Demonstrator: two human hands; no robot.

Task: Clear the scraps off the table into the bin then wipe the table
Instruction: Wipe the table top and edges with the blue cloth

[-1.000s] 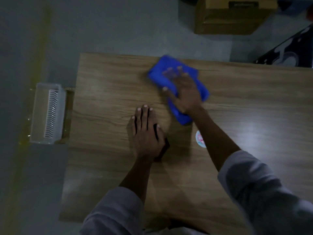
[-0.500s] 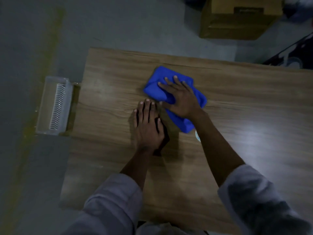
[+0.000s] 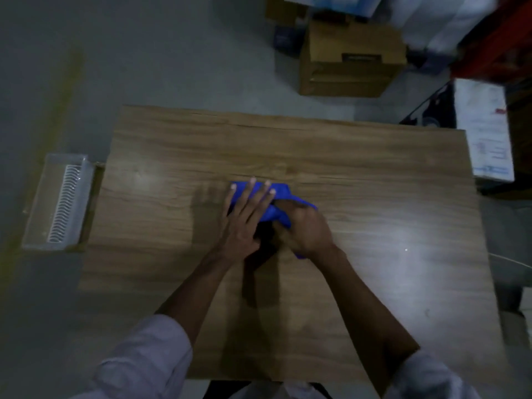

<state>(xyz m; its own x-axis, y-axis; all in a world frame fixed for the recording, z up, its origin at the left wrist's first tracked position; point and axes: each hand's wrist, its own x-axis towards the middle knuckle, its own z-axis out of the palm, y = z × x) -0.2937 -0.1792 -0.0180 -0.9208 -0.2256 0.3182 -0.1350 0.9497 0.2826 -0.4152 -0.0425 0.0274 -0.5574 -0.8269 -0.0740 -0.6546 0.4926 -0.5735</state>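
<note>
A blue cloth (image 3: 280,197) lies bunched near the middle of the wooden table (image 3: 374,182). My right hand (image 3: 305,228) grips the cloth's near right part with curled fingers. My left hand (image 3: 244,217) lies over the cloth's left part with straight, spread fingers. Much of the cloth is hidden under both hands. No scraps show on the tabletop.
A clear plastic bin (image 3: 59,203) hangs at the table's left edge. A cardboard box (image 3: 349,61) stands on the floor beyond the far edge. White papers (image 3: 486,131) and dark items crowd the right side.
My right hand has pulled the cloth toward me and bunched it in its fingers. My left hand has lifted off the bare table and now lies on the cloth.
</note>
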